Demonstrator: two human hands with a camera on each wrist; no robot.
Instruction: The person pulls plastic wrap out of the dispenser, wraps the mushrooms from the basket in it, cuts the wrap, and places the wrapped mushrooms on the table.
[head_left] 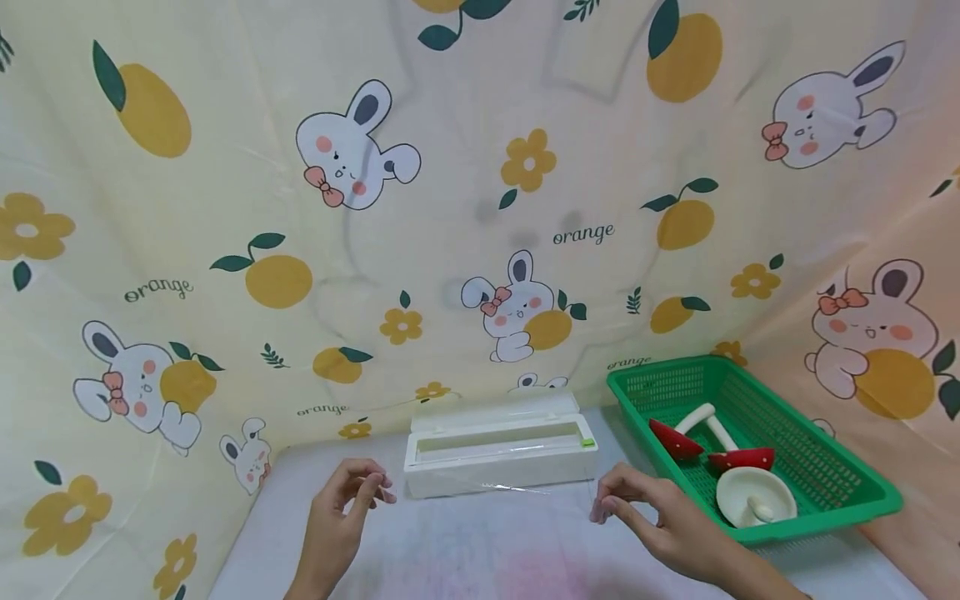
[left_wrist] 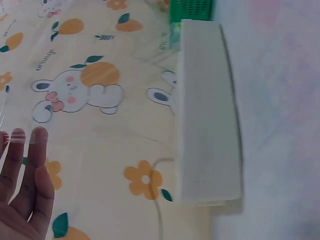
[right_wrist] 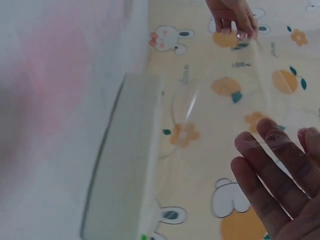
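Viewing through the head camera, I log a sheet of clear, glossy plastic film (head_left: pixel 516 488) spanning the gap between the two hands. Left hand (head_left: pixel 346 507): thumb and fingertips narrow, pinching one end of the film. Right hand (head_left: pixel 654 510): likewise narrow, pinching the opposite end. Both wrist views show the other fingers extended, film lying against some fingertips. The film's exact outline I cannot tell; only its shiny creases register.

Behind the film, and between the hands in the head view, sits a long white rectangular box (head_left: pixel 501 477), lid raised, with a small bright-green tab (head_left: pixel 587 443) at its right end.

Surface: pale whitish tabletop (head_left: pixel 442 546), faint pink blotch near the front. To the right, an open green plastic mesh basket (head_left: pixel 832 523) contains red-capped, white-stemmed mushroom shapes (head_left: pixel 742 459) and a white round dish-like piece (head_left: pixel 738 490) with a central stem.

Surroundings: cream fabric backdrop (head_left: pixel 450 200) printed with rabbits, oranges and flowers.
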